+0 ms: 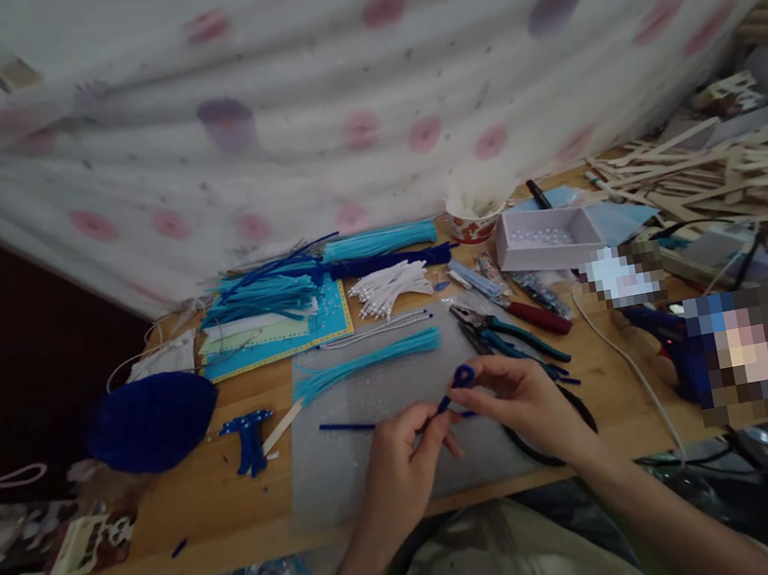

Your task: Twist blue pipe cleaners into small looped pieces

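A dark blue pipe cleaner (463, 375) with its end curled into a small loop is held between both hands above the grey mat (335, 475). My left hand (403, 458) pinches its straight stem. At the loop, the thumb and fingers of my right hand (534, 400) are closed on the same piece. Another dark blue strip (345, 426) lies on the mat and passes behind my hands; whether it joins the held piece I cannot tell. Light blue pipe cleaners (382, 357) lie beyond my fingers, and blue-handled pliers (523, 337) rest beyond my right hand.
On the left are a dark blue fuzzy oval (153, 422) and a blue bow-like piece (248, 440). White stems (391, 288), a box of beads (546, 239) and a paper cup (476, 217) stand behind. A blue glue gun (674, 355) and a white cable (626, 354) lie right.
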A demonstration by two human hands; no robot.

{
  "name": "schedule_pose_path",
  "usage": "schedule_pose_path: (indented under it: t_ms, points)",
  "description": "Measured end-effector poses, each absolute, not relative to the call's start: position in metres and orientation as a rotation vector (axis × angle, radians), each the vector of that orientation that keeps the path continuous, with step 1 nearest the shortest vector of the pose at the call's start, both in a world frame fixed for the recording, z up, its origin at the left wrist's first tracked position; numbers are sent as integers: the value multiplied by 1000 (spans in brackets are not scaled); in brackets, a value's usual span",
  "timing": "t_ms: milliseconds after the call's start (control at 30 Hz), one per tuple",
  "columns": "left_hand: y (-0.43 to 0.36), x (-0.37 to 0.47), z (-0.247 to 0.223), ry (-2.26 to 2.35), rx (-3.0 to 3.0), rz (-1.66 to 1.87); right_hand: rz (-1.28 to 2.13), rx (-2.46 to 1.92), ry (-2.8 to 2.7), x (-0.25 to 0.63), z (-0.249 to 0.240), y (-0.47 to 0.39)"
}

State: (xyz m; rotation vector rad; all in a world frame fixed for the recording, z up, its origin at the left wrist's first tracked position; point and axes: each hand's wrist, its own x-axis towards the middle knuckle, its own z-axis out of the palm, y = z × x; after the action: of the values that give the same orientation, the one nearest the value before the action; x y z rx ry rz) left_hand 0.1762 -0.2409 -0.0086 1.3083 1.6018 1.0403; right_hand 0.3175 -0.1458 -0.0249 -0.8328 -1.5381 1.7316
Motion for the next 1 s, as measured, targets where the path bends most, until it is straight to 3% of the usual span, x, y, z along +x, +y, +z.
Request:
schedule_pose_path:
  t_ms: [133,400,767,1000]
  points:
    - [-241,184,-18,1608,1174,1119,1922,-851,-1384,307,-30,-149]
    - [-249,176,-43,1675,1121,1084,1700,-1047,-1224,294,-45,-133]
    - [-251,150,-62,1635,1034,1138,1650,-1048,-1238,273,-50,-122]
    - [-254,139,-64,1892,1165,1104,1674,-1045,-1311,263,-52,-116]
